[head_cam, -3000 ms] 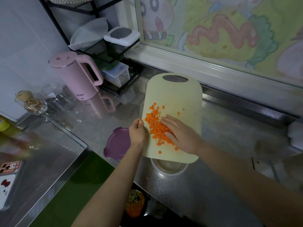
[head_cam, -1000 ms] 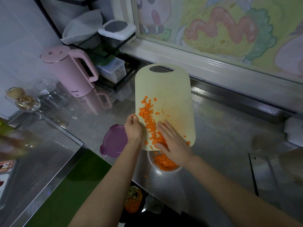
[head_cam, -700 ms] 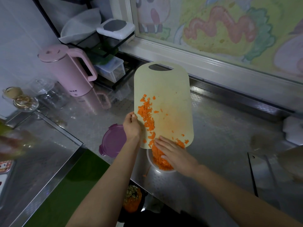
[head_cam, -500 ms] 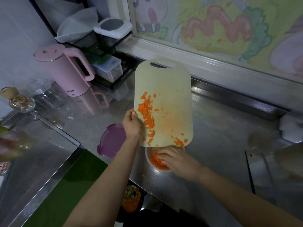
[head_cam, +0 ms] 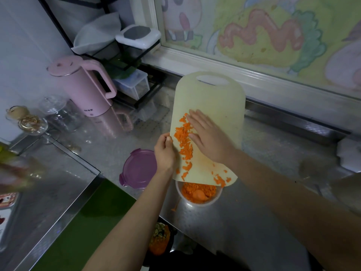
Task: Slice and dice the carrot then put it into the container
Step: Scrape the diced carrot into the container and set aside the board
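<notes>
— What is there, counted?
— 1 cutting board (head_cam: 214, 98), tilted. 1 purple lid (head_cam: 139, 169) lies left of the board, and 1 container (head_cam: 198, 204) sits under its near edge.
— The carrot?
— Diced carrot (head_cam: 184, 141) lies along the board's left side, with more in the container.
— The 2 hands?
— The left hand (head_cam: 165, 153) grips the board's left edge. The right hand (head_cam: 209, 137) lies flat on the board, fingers straight, touching the dice.

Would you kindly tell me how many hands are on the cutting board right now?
2. The left hand grips the cutting board's left edge; the right hand lies flat on its surface, fingers straight, beside the diced carrot.
</notes>
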`<state>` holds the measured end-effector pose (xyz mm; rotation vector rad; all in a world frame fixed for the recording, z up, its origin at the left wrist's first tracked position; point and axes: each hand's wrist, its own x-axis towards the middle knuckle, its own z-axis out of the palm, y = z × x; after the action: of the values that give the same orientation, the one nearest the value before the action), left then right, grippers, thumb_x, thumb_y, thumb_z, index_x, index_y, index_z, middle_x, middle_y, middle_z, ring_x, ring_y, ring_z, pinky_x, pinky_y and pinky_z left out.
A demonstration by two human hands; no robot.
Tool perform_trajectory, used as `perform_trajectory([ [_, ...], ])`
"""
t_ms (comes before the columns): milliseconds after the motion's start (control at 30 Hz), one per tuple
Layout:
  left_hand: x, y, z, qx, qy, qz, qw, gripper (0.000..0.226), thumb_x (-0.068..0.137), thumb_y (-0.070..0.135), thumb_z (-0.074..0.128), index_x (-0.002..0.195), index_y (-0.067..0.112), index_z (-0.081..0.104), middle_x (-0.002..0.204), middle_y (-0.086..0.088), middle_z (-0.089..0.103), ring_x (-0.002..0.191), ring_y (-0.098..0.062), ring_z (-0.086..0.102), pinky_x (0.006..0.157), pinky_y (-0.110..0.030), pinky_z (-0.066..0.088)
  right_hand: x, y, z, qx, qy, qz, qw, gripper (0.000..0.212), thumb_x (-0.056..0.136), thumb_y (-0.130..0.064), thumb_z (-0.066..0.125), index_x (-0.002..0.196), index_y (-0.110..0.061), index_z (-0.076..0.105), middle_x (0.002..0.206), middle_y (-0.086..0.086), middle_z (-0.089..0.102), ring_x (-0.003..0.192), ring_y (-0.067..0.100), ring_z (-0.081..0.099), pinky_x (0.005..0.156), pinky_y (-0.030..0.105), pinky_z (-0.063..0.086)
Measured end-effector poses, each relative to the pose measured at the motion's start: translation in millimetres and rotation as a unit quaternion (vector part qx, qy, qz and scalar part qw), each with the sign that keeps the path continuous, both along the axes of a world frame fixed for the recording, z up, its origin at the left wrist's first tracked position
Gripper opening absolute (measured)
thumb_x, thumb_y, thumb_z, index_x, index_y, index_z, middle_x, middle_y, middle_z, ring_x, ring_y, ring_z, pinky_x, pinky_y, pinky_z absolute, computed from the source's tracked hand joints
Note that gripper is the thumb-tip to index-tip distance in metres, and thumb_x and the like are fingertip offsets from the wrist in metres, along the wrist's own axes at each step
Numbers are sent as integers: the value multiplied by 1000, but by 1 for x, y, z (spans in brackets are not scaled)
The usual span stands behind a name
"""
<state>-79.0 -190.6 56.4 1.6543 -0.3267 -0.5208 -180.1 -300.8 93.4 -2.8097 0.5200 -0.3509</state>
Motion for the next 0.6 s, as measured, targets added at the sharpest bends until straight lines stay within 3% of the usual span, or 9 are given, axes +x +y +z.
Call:
perform_trajectory([
  [133,-8,4,0,-20,3,-7,1000,29,100,10,34,86,22,57,88,0,63,82,-11,58,82,-31,48,0,7,-4,1,26,22,999,56,101,-37,29,151,-15,17,159,-2,13,146,11,-1,119,28,3],
  [300,-16,12,-5,-43,8,-15,999,30,100,7,33,88,19,57,89,-1,64,82,-6,59,78,-22,48,-19,26,-19,-45,8,87,995,49,101,-31,29,146,-11,32,151,2,35,144,13,19,117,28,6],
  [400,-18,13,-5,-47,10,-16,999,30,100,6,33,86,18,56,88,-2,63,82,-9,58,81,-28,48,-32,37,-31,-81,19,128,988,46,98,-28,32,138,-9,45,143,3,46,139,15,29,118,29,11],
  [600,-17,12,-7,-21,14,-8,1000,30,100,8,34,85,22,56,81,-2,60,77,-13,54,76,-35,47,-59,45,-57,-123,20,174,977,47,85,-28,65,129,-14,57,134,-3,56,132,13,35,113,30,28],
])
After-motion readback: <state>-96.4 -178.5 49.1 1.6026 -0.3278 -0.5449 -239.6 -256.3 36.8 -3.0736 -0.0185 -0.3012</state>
